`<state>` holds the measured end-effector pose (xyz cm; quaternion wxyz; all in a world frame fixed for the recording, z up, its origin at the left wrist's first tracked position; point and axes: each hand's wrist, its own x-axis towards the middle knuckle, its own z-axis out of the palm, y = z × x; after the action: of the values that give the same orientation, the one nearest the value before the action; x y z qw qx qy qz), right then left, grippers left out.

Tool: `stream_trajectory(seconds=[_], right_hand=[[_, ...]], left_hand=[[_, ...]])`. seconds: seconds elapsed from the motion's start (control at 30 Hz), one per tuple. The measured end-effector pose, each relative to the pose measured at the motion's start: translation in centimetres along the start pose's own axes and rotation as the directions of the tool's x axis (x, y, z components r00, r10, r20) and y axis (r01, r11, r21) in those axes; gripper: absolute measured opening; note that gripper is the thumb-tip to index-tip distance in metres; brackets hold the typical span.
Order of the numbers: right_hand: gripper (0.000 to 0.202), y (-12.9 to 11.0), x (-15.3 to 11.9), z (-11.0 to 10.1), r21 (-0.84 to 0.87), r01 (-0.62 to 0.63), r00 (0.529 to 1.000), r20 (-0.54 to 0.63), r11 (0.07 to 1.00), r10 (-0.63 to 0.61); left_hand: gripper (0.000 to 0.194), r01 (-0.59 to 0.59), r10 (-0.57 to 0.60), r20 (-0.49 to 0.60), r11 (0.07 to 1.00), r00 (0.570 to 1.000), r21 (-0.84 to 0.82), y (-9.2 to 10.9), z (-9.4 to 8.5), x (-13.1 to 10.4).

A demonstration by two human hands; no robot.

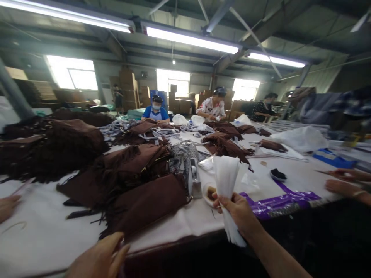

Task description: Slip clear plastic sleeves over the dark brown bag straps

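My right hand [240,212] is closed around a bundle of thin white strips [227,173], raised over the table's front edge. The strips fan out above and below my fist. My left hand [97,256] is low at the front edge, slightly blurred, its fingers curled together. Dark reddish-brown material [136,264] shows beside its fingertips; what they grip is hidden. Just beyond lies a brown fringed bag [150,202], with more brown bags [136,160] piled behind it. Past the strips are a tape dispenser [194,179] and a small round dish [208,193].
A large heap of brown bags [55,146] covers the left side. Purple plastic packaging [285,202] and a small dish of black material [278,175] lie right. Other people's hands reach in at left [8,206] and right [344,189]. Several co-workers sit across the table.
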<state>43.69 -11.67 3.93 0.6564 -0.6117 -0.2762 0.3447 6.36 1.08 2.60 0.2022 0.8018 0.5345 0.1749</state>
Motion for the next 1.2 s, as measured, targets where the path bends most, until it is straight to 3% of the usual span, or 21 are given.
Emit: stream_trajectory(seconds=[0.1,0.17,0.27,0.33,0.43,0.53,0.63,0.77,0.93,1.07,1.2], right_hand=[[0.040,1.2,-1.9,4.4,-0.110,0.012,0.989,0.147,0.994,0.004],[0.040,1.9,-3.3,7.4,-0.179,0.024,0.972,0.235,0.984,0.019],[0.037,2.6,-5.6,11.6,-0.275,0.083,0.915,0.402,0.958,0.036],[0.036,3.2,-6.9,13.9,-0.277,0.057,0.847,0.522,0.959,0.100],[0.035,4.3,-8.6,16.6,-0.252,-0.153,0.724,0.630,0.956,0.282],[0.036,5.0,-9.9,18.3,-0.203,-0.331,0.651,0.658,0.922,0.378],[0.038,5.2,-10.9,19.6,-0.127,-0.455,0.633,0.650,0.881,0.420],[0.035,5.0,-11.4,20.7,-0.115,-0.502,0.608,0.658,0.857,0.445],[0.035,4.4,-11.6,20.6,-0.113,-0.466,0.609,0.678,0.878,0.410],[0.041,4.0,-11.9,19.6,-0.076,-0.458,0.593,0.716,0.885,0.369],[0.046,4.6,-11.8,19.4,0.010,-0.515,0.658,0.645,0.857,0.388]], left_hand=[[0.033,-0.104,0.144,0.104,0.941,0.984,-0.323,3.8,-1.0,-0.1],[0.037,-0.067,0.219,0.196,0.812,0.956,-0.580,5.9,-1.0,0.3],[0.049,0.048,0.392,0.259,0.472,0.883,-0.880,7.1,-0.2,1.0],[0.053,0.205,0.443,0.292,0.234,0.847,-0.951,6.8,0.8,1.3],[0.058,0.394,0.342,0.345,-0.083,0.874,-0.916,5.6,2.1,1.3],[0.049,0.413,0.131,0.392,-0.249,0.910,-0.876,4.5,2.9,1.4],[0.038,0.382,-0.069,0.415,-0.275,0.907,-0.882,3.9,3.1,1.8],[0.030,0.341,-0.221,0.378,-0.190,0.899,-0.921,3.3,2.8,2.3],[0.029,0.291,-0.210,0.316,-0.144,0.925,-0.946,2.5,2.1,2.8],[0.025,0.226,-0.232,0.259,-0.157,0.938,-0.961,1.1,1.2,3.9],[0.027,0.200,-0.206,0.235,-0.175,0.950,-0.964,0.1,0.4,4.4]])
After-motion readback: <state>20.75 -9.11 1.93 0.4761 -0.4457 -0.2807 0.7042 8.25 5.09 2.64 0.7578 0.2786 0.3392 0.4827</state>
